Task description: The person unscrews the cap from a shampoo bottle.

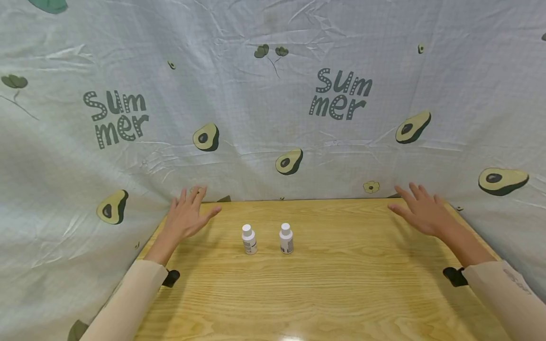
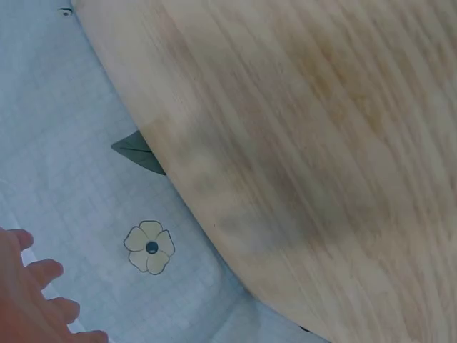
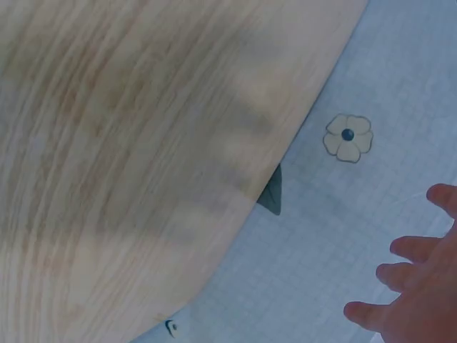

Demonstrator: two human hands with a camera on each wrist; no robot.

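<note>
Two small white capped bottles stand upright side by side on the wooden table: a left bottle and a right bottle, with printed labels. Off to their left, my left hand is held over the table's far left corner, fingers spread and empty. My right hand hovers over the far right corner, also spread with nothing in it. Each wrist view catches only fingers at its edge, the left hand's fingers and the right hand's fingers, with no bottle in sight.
A pale cloth printed with avocados, flowers and "summer" lettering hangs behind the table and along both sides. It meets the table's back edge. A dark wrist-worn device shows at the left sleeve, another dark device at the right.
</note>
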